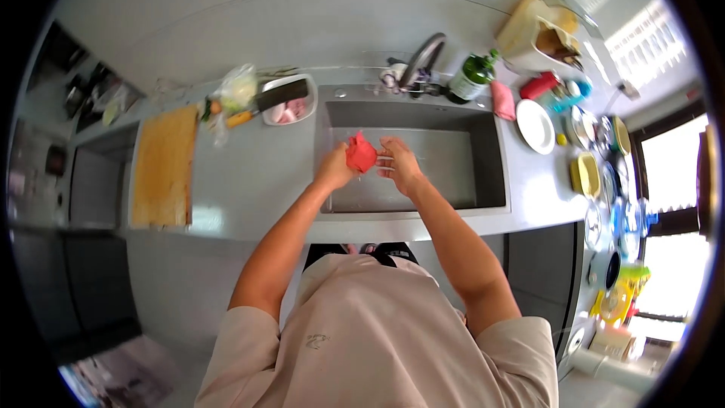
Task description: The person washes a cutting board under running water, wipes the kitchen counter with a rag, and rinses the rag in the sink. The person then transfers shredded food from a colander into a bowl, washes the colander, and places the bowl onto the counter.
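A crumpled red cloth (361, 154) hangs over the left part of the grey sink (489, 159). My left hand (337, 166) is closed on its left side. Just right of the cloth is my right hand (398, 165), its fingers spread and bent toward the cloth. Whether those fingertips touch it I cannot tell. The curved faucet (424, 60) stands behind the sink, and a green bottle (471, 78) is right of it.
Left of the sink sit a white tray of meat with a cleaver (282, 94) lying across it, and a wooden cutting board (163, 168). On the right are a pink cloth (503, 100), a white plate (535, 126), a yellow basket (584, 174) and a knife holder (532, 34).
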Tool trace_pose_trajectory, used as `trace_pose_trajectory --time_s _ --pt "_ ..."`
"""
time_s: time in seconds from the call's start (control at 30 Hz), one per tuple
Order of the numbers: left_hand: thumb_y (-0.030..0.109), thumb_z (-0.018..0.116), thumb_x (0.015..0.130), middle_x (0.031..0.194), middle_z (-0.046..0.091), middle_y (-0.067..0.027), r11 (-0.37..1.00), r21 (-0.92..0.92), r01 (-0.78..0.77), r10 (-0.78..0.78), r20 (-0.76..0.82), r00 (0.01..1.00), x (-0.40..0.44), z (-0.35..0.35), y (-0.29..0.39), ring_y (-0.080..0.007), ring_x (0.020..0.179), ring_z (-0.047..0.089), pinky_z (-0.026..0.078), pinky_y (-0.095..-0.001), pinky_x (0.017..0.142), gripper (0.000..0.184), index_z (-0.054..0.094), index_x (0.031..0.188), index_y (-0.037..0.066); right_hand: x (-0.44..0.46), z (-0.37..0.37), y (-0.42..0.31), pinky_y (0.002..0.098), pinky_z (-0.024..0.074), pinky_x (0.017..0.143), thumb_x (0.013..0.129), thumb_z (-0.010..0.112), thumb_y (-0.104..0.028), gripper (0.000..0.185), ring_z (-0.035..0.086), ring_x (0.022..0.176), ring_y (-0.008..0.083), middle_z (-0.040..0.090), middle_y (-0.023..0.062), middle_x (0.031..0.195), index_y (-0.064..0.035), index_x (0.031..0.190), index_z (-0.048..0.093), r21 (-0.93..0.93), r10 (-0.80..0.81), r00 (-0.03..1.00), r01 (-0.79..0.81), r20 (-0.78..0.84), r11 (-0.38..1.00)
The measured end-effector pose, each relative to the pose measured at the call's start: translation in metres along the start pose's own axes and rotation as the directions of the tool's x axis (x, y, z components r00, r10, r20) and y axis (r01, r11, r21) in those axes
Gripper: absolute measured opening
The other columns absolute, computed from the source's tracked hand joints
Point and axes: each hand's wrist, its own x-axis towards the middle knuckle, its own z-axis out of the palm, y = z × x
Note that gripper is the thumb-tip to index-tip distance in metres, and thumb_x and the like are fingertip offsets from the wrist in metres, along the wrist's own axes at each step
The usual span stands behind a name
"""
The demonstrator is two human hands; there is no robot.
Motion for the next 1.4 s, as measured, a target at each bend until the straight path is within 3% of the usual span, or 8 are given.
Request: trace_pose_trajectory --time_s 0.13,0.27,0.33,0.5,0.7,0.87,1.17,1.4 --pt "0.019 0.094 0.074 0.116 0.073 -0.0150 0.958 -0.281 0.063 -0.100 -0.121 0.988 -0.078 -0.008 -0.013 -0.0272 0.109 0.071 0.055 -0.0402 0.097 0.065 0.059 0.126 0.002 -0.018 0.050 0.032 0.0376 0.0552 0.089 0.101 0.071 -0.027 0.047 0.067 0.109 0.0212 0.068 0.0078 0.119 -0.0165 0.143 0.055 -0.233 0.044 0.991 -0.013 0.129 0.972" --pt "0.020 0.089 0.084 0.119 0.069 -0.0118 0.873 -0.485 0.056 -0.146 -0.149 0.978 -0.144 -0.023 -0.036 -0.0233 0.108 0.068 0.054 -0.0377 0.098 0.068 0.052 0.139 0.001 -0.018 0.087 0.082 0.0375 0.0563 0.092 0.104 0.063 -0.014 0.038 0.067 0.110 0.0191 0.068 0.0073 0.120 -0.0104 0.141 0.055 0.005 -0.002 0.920 0.000 0.392 1.000" --pt "0.018 0.082 0.090 0.119 0.070 -0.0142 0.536 -0.823 0.186 -0.416 -0.066 0.907 -0.173 -0.036 -0.039 -0.0215 0.105 0.068 0.056 -0.0362 0.092 0.063 0.052 0.141 -0.001 -0.027 0.109 0.095 0.0381 0.0570 0.091 0.103 0.059 -0.008 0.038 0.067 0.109 0.0187 0.068 0.0071 0.119 -0.0087 0.141 0.055 0.030 -0.011 0.897 -0.003 0.441 1.000" --pt "0.018 0.066 0.104 0.123 0.072 -0.0112 0.438 -0.899 0.014 -0.518 -0.240 0.821 -0.229 -0.061 -0.075 -0.0194 0.111 0.069 0.055 -0.0341 0.097 0.037 0.065 0.136 -0.001 -0.056 0.154 0.107 0.0379 0.0570 0.092 0.099 0.052 0.002 0.045 0.067 0.107 0.0173 0.067 0.0059 0.120 -0.0081 0.143 0.053 0.030 -0.065 0.847 0.058 0.528 0.998" --pt "0.025 0.061 0.110 0.122 0.072 -0.0071 0.279 -0.932 -0.230 -0.423 -0.335 0.842 -0.266 -0.095 -0.103 -0.0159 0.112 0.067 0.054 -0.0331 0.099 0.033 0.068 0.130 0.000 -0.083 0.184 0.074 0.0417 0.0546 0.098 0.099 0.066 -0.018 0.059 0.062 0.118 0.0219 0.063 0.0080 0.123 -0.0127 0.155 0.047 0.018 0.027 0.696 -0.056 0.718 0.998" --pt "0.037 0.058 0.113 0.116 0.072 -0.0049 0.326 -0.926 -0.193 -0.363 -0.311 0.878 -0.279 -0.151 -0.110 -0.0122 0.107 0.065 0.054 -0.0316 0.096 0.040 0.069 0.124 0.001 -0.106 0.239 0.084 0.0418 0.0524 0.103 0.095 0.081 -0.041 0.068 0.063 0.116 0.0229 0.063 0.0116 0.127 -0.0113 0.150 0.055 -0.272 -0.107 0.620 0.485 0.777 0.831" --pt "0.044 0.054 0.113 0.119 0.069 -0.0028 0.572 -0.816 -0.082 -0.168 -0.215 0.962 -0.282 -0.249 -0.203 -0.0098 0.107 0.062 0.053 -0.0298 0.098 0.045 0.065 0.130 0.003 -0.115 0.322 0.102 0.0267 0.0513 0.062 0.107 0.067 -0.029 0.033 0.062 0.075 0.0090 0.070 -0.0004 0.088 -0.0038 0.127 0.071 -0.254 -0.171 0.822 0.355 0.544 0.900" --pt "0.041 0.058 0.112 0.122 0.067 -0.0031 0.550 -0.818 -0.168 0.112 -0.127 0.986 -0.248 -0.261 -0.168 -0.0113 0.111 0.062 0.053 -0.0318 0.100 0.042 0.063 0.133 0.004 -0.148 0.308 0.070 0.0302 0.0561 0.081 0.106 0.070 -0.023 0.033 0.067 0.093 0.0122 0.074 0.0051 0.101 -0.0008 0.131 0.071 -0.326 -0.486 0.834 0.550 0.261 0.769"
